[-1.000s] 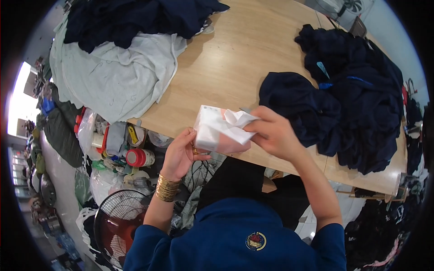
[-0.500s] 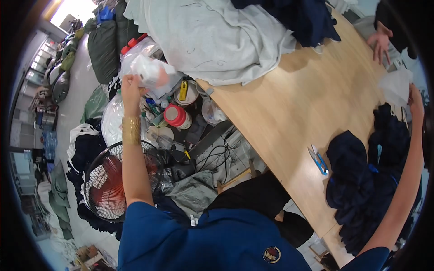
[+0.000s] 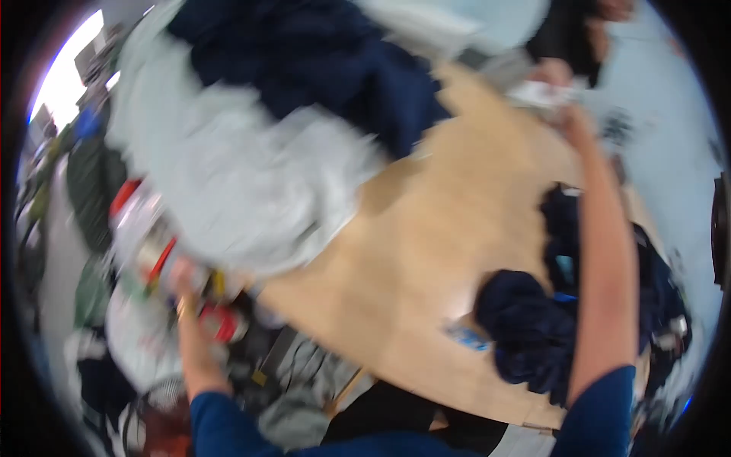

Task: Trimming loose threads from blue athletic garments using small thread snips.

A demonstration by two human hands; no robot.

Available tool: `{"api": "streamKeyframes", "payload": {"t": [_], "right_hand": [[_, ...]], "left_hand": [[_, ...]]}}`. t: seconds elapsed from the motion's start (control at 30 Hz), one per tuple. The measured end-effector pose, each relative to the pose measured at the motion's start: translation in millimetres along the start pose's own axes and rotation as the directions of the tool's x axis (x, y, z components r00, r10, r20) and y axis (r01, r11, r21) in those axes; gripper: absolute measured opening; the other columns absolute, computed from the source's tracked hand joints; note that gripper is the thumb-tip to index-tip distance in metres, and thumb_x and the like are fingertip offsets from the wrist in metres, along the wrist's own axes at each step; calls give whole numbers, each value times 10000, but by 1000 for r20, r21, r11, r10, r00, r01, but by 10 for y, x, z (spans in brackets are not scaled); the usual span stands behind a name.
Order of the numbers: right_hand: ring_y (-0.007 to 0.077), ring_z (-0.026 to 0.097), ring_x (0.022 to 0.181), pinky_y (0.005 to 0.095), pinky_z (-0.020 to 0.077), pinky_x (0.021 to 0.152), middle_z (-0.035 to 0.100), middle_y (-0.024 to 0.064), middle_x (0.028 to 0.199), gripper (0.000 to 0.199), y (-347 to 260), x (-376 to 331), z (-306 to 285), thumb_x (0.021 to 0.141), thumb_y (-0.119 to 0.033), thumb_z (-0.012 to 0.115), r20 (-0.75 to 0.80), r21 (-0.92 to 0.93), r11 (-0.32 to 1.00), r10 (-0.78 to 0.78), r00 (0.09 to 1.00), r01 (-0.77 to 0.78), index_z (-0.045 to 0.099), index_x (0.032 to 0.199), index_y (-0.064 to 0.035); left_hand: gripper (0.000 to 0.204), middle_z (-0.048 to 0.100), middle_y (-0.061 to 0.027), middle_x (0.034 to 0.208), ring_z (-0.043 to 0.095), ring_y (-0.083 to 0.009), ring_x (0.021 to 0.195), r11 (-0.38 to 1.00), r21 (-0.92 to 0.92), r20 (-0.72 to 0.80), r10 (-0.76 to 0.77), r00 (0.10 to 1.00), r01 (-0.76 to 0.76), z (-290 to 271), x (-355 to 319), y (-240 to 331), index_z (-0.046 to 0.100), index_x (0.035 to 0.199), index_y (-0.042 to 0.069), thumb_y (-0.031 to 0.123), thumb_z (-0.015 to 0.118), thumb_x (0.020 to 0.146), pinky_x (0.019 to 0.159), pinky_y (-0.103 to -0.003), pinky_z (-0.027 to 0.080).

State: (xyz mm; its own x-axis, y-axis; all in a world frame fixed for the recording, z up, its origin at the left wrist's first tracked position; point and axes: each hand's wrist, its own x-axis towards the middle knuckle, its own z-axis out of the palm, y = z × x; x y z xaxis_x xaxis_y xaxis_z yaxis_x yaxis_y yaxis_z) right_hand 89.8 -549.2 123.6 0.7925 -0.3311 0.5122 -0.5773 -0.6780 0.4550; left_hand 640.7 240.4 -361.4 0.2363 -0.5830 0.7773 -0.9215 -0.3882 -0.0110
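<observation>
My right hand is stretched out over the far right table edge, closed on a thin white sheet. Another person's hand is on the same sheet, and motion smears where the fingers meet it. Down at the left, my left hand reaches among the clutter beside the table. Its fingers are blurred, so whether it holds anything does not show. Next to it are a red-and-white strip-like thing and a red-lidded jar.
Pale grey cloth and dark navy cloth cover the far left of the wooden table. Small blue thread snips lie beside a navy garment pile. A fan stands at lower left.
The view has swung to the right. My right hand has carried the white sheet out to the other person's hand. My left hand has dropped lower into the clutter; its white plastic bag no longer shows clearly.
</observation>
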Motion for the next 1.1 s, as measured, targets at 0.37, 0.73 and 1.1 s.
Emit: {"api": "streamKeyframes", "payload": {"t": [0.37, 0.73, 1.1], "right_hand": [[134, 602, 729, 250, 458, 662, 636, 67, 752, 172, -2258, -1159, -2157, 782, -116, 621, 437, 776, 509, -7, 899, -373, 621, 933, -32], [207, 609, 677, 271, 481, 624, 612, 97, 735, 74, -2838, -3065, -1881, 756, -37, 607, 563, 709, 438, 119, 818, -552, 613, 827, -16], [236, 527, 863, 318, 436, 754, 525, 91, 841, 134, -3858, -3827, -1874, 772, -104, 528, 286, 628, 736, 84, 954, -253, 542, 885, -33]], "left_hand": [[342, 490, -126, 1150, 498, -242, 1037, 148, -716, -55, -986, 156, 683, -1352, 1039, 879, 443, 1130, -23, 28, 541, 806, 854, -396, 435], [307, 465, -108, 1187, 527, -210, 976, 391, -748, 98, -734, 672, 536, -2059, 2292, 3193, 494, 1140, -35, 54, 434, 852, 776, -294, 448], [153, 580, -118, 1070, 573, -146, 918, -77, -870, 445, 298, 844, 486, -2090, 3276, 5496, 521, 1020, 11, 32, 486, 872, 775, -255, 439]]}}
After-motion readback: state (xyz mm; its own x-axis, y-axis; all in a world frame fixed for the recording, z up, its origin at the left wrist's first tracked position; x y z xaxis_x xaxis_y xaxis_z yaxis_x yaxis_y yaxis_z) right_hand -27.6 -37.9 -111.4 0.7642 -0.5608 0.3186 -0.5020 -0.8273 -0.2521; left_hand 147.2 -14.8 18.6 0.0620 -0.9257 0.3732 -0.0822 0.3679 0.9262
